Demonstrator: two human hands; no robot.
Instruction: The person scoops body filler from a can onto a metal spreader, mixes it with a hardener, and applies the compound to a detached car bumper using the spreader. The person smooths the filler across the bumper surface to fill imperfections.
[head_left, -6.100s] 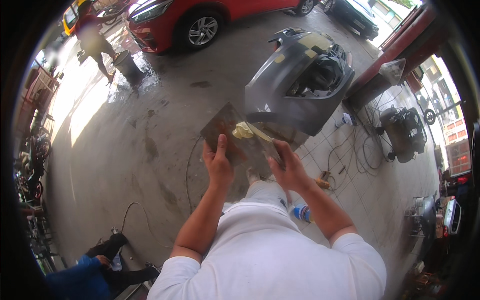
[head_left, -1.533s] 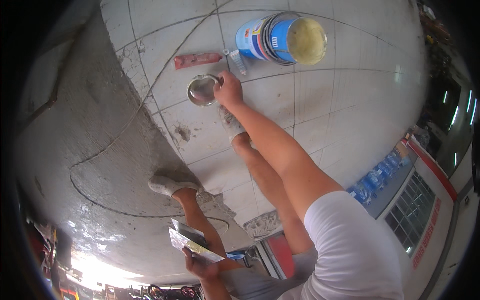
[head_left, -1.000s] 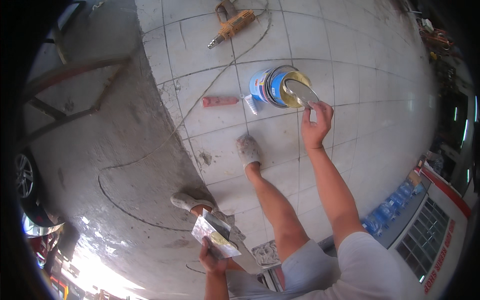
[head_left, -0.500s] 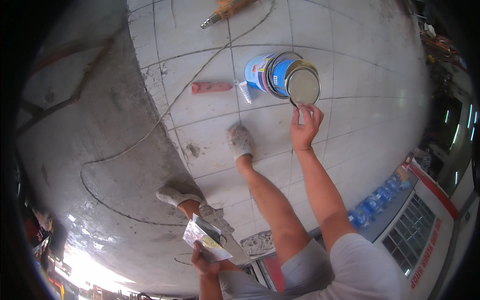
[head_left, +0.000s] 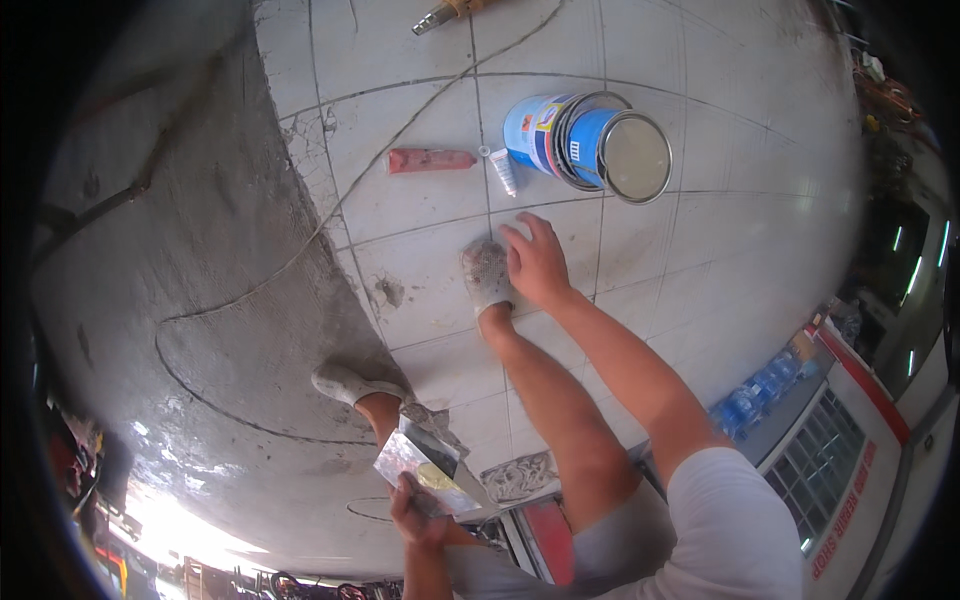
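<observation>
My left hand (head_left: 415,512) grips a thin, flat silvery plate (head_left: 398,460) low in the picture, with a yellowish smear (head_left: 436,476) of paste on it. A darker flat piece shows behind the plate; its kind is unclear. My right hand (head_left: 537,260) hovers by my right shoe (head_left: 487,270), holding nothing, its fingers curved and apart. Just beyond its fingertips lies a small white tube (head_left: 504,172) on the tiles. To the left of that tube is a red tube (head_left: 432,160). A blue can (head_left: 590,140) stands farther right, a round lid (head_left: 637,158) covering its top.
A thin hose (head_left: 335,215) winds across the tiles and the rough concrete (head_left: 200,240) on the left. At the far edge lies a tool with a metal tip (head_left: 436,18). Several blue-tinted water bottles (head_left: 750,400) line the right side, near a barred window (head_left: 818,465).
My right hand has let go of the can's lid and moved left, toward the small tube and my shoe. My left hand still holds the plate.
</observation>
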